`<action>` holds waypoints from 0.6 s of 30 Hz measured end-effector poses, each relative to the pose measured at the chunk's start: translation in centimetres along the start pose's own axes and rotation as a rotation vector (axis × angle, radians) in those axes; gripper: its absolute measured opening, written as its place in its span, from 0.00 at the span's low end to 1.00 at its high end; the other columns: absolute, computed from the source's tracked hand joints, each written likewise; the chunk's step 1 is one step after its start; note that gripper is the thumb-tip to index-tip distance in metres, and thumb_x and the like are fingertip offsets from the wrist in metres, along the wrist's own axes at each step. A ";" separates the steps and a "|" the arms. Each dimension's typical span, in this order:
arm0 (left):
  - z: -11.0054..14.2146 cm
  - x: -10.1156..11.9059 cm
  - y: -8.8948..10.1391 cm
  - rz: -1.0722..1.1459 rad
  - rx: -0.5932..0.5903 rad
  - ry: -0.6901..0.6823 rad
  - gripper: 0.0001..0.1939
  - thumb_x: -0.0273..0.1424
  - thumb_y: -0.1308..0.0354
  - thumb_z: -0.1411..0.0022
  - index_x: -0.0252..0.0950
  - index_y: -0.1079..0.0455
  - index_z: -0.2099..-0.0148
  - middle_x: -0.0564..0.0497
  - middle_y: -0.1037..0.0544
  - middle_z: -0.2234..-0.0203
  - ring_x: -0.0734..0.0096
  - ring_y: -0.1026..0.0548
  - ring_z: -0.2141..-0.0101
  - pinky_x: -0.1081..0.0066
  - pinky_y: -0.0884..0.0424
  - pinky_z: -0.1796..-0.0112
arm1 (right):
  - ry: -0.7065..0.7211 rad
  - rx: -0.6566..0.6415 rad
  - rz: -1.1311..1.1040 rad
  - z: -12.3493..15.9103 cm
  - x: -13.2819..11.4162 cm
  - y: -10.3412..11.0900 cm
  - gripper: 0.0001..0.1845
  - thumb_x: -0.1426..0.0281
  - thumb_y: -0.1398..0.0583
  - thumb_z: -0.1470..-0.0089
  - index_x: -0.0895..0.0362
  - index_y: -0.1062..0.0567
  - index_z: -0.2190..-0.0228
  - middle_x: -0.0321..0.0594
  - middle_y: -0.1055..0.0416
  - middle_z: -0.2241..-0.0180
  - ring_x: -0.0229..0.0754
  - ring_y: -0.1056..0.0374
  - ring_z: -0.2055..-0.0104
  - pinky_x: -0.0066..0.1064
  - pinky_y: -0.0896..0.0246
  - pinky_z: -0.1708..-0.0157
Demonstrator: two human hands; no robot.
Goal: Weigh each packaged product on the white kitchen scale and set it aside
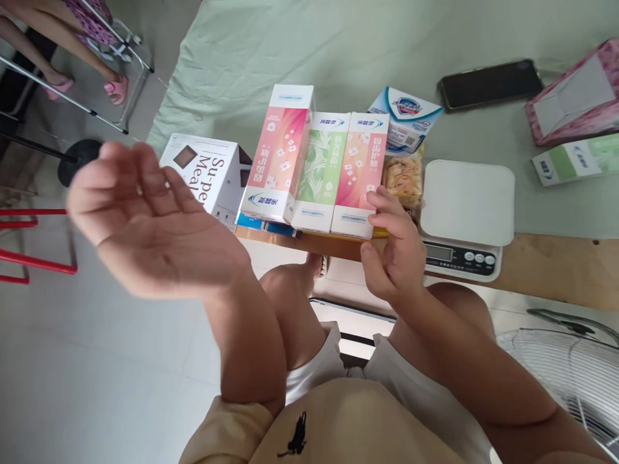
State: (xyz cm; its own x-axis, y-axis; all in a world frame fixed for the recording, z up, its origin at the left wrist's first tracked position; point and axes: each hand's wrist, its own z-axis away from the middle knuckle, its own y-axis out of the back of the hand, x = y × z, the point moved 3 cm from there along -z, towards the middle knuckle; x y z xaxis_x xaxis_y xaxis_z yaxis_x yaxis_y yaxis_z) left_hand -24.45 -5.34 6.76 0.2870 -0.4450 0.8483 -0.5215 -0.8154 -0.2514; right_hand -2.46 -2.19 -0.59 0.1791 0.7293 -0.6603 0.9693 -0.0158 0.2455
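My left hand (pixel 159 225) is raised palm up off the table's left side, holding nothing, its fingers extended. My right hand (pixel 394 248) is at the table's front edge, thumb and fingers apart. Its fingertips are at the lower right corner of a pink toothpaste box (pixel 360 171); whether they touch it I cannot tell. Left of that box lie a green toothpaste box (pixel 320 174) and another pink toothpaste box (pixel 279 148), which sits higher. A white "Super Meal" box (pixel 213 164) stands at the far left of the row.
Right of my hand is a white kitchen scale (pixel 467 203). Behind are a soap pack (pixel 406 119), a packaged snack (pixel 403 179) and a black phone (pixel 491 85). A tissue box (pixel 578 96) and a green-white box (pixel 575 158) lie at right. A fan (pixel 565 374) stands below; another person's legs (pixel 72 48) show upper left.
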 end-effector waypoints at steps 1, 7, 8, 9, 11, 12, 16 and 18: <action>0.7 1.1 -0.5 -0.018 0.027 -0.037 0.17 0.39 0.62 0.32 0.42 0.34 0.55 0.54 0.26 0.46 0.69 0.23 0.42 0.61 0.31 0.37 | 0.031 0.017 0.016 -0.1 -0.2 0.5 0.18 0.70 0.43 0.40 0.47 0.28 0.49 0.45 0.22 0.46 0.55 0.26 0.37 0.65 0.31 0.36; 6.8 6.2 -6.2 0.128 -0.192 -0.189 0.10 0.36 0.46 0.36 0.43 0.40 0.71 0.53 0.35 0.73 0.70 0.29 0.69 0.63 0.25 0.60 | 0.157 0.174 0.079 -0.3 -0.6 5.5 0.17 0.69 0.44 0.41 0.48 0.28 0.51 0.43 0.26 0.60 0.51 0.26 0.56 0.49 0.24 0.58; 8.1 6.6 -7.2 0.159 -0.308 -0.190 0.12 0.37 0.44 0.35 0.43 0.39 0.71 0.53 0.36 0.75 0.69 0.30 0.71 0.63 0.25 0.64 | 0.161 0.217 0.091 -0.3 -0.3 6.6 0.15 0.68 0.45 0.41 0.48 0.28 0.52 0.43 0.28 0.61 0.50 0.27 0.57 0.47 0.26 0.60; 9.4 6.8 -8.3 0.185 -0.436 -0.162 0.12 0.37 0.44 0.34 0.43 0.37 0.71 0.53 0.35 0.75 0.68 0.29 0.72 0.63 0.25 0.66 | 0.145 0.262 0.105 -0.2 0.1 7.9 0.13 0.66 0.45 0.40 0.48 0.28 0.53 0.42 0.29 0.63 0.50 0.28 0.59 0.47 0.27 0.62; 12.4 6.3 -10.3 0.247 -0.685 -0.034 0.10 0.35 0.46 0.31 0.45 0.32 0.67 0.52 0.31 0.74 0.65 0.25 0.69 0.61 0.23 0.65 | 0.025 0.360 0.122 0.0 1.8 10.6 0.10 0.60 0.46 0.38 0.46 0.28 0.56 0.42 0.31 0.64 0.50 0.29 0.61 0.47 0.29 0.62; 14.1 5.8 -11.4 0.292 -0.796 0.050 0.08 0.33 0.46 0.31 0.45 0.31 0.65 0.51 0.28 0.72 0.64 0.23 0.67 0.61 0.22 0.63 | -0.082 0.421 0.108 0.1 3.0 12.0 0.10 0.58 0.45 0.38 0.46 0.29 0.58 0.42 0.31 0.63 0.49 0.29 0.61 0.46 0.29 0.62; 20.6 2.5 -16.2 0.318 -1.017 0.386 0.09 0.24 0.46 0.39 0.43 0.28 0.62 0.51 0.22 0.66 0.67 0.20 0.63 0.63 0.21 0.58 | -0.614 0.752 -0.210 1.5 9.1 17.3 0.14 0.53 0.47 0.39 0.48 0.30 0.61 0.40 0.30 0.61 0.44 0.28 0.60 0.40 0.28 0.62; 23.2 1.1 -19.3 0.158 -1.088 0.433 0.09 0.23 0.45 0.41 0.41 0.28 0.62 0.52 0.20 0.65 0.67 0.20 0.61 0.63 0.21 0.56 | -0.797 0.862 -0.382 2.0 11.3 19.2 0.17 0.51 0.50 0.40 0.50 0.31 0.62 0.40 0.29 0.59 0.43 0.26 0.57 0.40 0.27 0.60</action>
State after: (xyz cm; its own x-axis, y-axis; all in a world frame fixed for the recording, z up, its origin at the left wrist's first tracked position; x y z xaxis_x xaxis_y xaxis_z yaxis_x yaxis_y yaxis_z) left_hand 4.56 1.34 1.78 -0.0295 -0.1798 0.9833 -0.9970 0.0751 -0.0162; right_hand 18.51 4.38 -4.78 -0.3803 0.1705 -0.9090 0.7222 -0.5592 -0.4070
